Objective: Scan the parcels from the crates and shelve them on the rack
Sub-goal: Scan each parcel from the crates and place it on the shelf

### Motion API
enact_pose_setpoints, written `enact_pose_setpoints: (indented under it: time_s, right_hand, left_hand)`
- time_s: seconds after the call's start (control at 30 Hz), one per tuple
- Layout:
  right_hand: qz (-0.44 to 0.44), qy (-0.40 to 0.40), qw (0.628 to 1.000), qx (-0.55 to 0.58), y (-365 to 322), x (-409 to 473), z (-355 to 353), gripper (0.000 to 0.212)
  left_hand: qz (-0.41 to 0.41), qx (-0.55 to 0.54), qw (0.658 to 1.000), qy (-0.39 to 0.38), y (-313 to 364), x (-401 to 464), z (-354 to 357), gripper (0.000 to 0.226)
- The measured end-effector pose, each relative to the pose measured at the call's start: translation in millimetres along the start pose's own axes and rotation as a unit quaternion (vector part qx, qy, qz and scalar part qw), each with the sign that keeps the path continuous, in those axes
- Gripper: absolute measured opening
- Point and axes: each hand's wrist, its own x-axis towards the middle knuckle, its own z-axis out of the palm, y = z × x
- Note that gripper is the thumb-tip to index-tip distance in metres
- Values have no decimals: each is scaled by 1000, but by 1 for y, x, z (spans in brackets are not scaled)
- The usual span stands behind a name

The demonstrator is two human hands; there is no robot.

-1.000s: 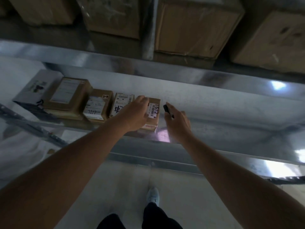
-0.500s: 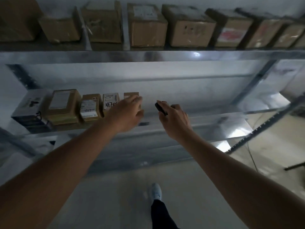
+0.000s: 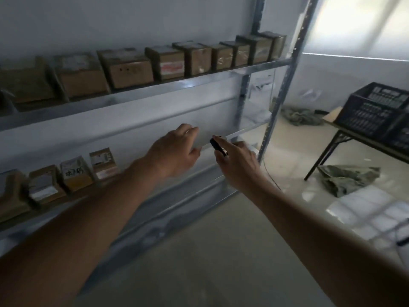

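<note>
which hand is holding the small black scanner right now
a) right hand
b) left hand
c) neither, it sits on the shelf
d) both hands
a: the right hand grips the small black scanner, while the left hand is relaxed and holds nothing in front of the rack.

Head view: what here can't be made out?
- Labels on the lower-shelf parcels: blurred, unreadable.
- Crates: contents hidden by their walls; right side cut by the edge.
- Black scanner: mostly hidden in the right hand.
- Left hand: palm faces away; nothing seen in it.
- Leftmost boxes: dark, cut by the left edge.
</note>
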Motion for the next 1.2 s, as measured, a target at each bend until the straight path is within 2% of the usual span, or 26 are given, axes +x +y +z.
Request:
enact_pose_setpoints:
  time_s: [0.37,0.6,0.87,1.2]
  right_hand:
    - [90,82,992,-30,243,-35,-180,48]
    - [170,132,976,-40,377,-59,-276,50]
    - [244,175,953,-45,526,-32,-350,50]
    - [338,171,924,-58,715,58,-415,53]
  left_hand:
    - [110,-52,993,-1,276,125,72,60]
    - [207,-65,976,-18,440,207,120,63]
    - [303,-98,947,-45,580,340,197,64]
    - [377,-138,911,-93,727,543,282,66]
